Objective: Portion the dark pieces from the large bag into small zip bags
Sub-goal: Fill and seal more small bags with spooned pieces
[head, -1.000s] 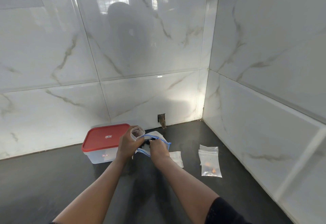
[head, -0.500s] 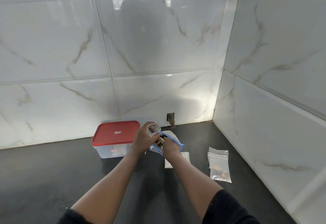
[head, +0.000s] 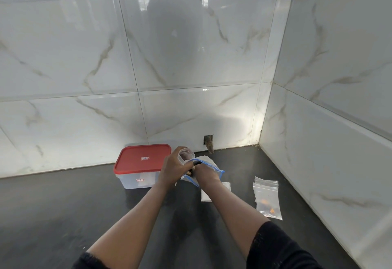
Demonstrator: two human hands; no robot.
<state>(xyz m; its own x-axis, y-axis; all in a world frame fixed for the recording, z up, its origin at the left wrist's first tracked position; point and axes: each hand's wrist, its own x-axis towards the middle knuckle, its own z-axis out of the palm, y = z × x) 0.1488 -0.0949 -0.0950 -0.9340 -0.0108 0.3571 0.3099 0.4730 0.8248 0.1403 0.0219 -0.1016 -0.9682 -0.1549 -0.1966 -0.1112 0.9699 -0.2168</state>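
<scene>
My left hand (head: 172, 168) grips a small clear zip bag (head: 186, 155) held open at its mouth, just above the dark counter. Right beside it lies the large clear bag (head: 214, 168) with a blue zip edge. My right hand (head: 204, 173) reaches into the large bag's opening, fingertips pinching dark pieces (head: 196, 163) near the rim. What else is inside the large bag is hidden by my hands.
A clear box with a red lid (head: 144, 158) stands left of my hands against the tiled wall. A flat white small bag (head: 206, 192) lies under my right wrist. Further right lie small zip bags (head: 267, 196) with orange bits. Tiled walls form a corner at the right.
The view has tilted and shifted, so the hands sit lower and more central. Both hands stay together at the two bags; my right fingers have dug a little further into the large bag's opening.
</scene>
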